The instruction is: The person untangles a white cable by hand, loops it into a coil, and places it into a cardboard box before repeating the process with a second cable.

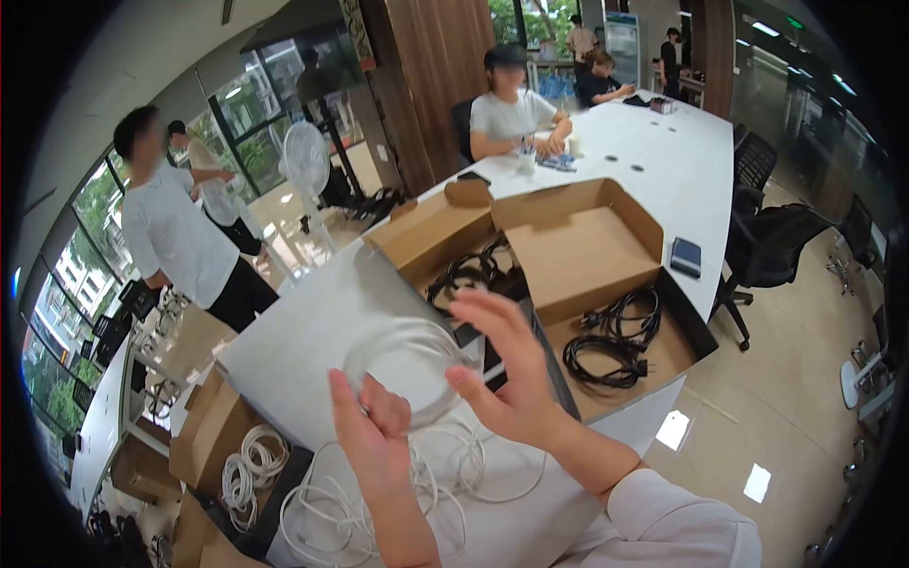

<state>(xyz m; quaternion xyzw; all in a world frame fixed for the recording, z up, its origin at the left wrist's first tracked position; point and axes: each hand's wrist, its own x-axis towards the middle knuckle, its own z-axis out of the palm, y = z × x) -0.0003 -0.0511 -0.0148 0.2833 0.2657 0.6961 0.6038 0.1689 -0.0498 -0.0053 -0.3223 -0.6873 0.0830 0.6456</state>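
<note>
A coiled white cable [412,346] hangs between my hands over the white table, blurred by motion. My left hand [374,431] is at the coil's lower left, thumb up and the other fingers curled; a small shiny piece shows at the fingers. My right hand [507,364] is raised at the coil's right side, its fingers spread and the thumb apart, near the cable's edge. Loose white cable [426,483] lies in loops on the table beneath my wrists.
An open box with black cables [611,346] stands to the right, another box with black cables [473,275] behind the coil. White coils [251,464] fill a box at lower left. Beyond are a notebook [686,257], a fan [306,159], a seated person [511,109] and a standing person [175,227].
</note>
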